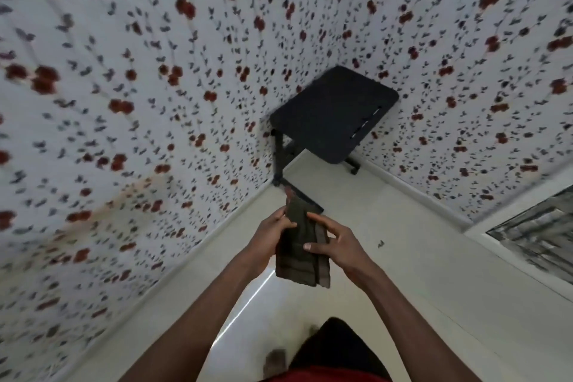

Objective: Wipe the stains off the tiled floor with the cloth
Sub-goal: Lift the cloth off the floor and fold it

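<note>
Cloth (302, 253), dark and folded, hangs in the air between both hands, above the pale floor (403, 273). The left hand (269, 234) grips its upper left edge; the right hand (336, 245) pinches its right side, thumb across the front. Beyond the hands stands a black table (335, 112).
</note>
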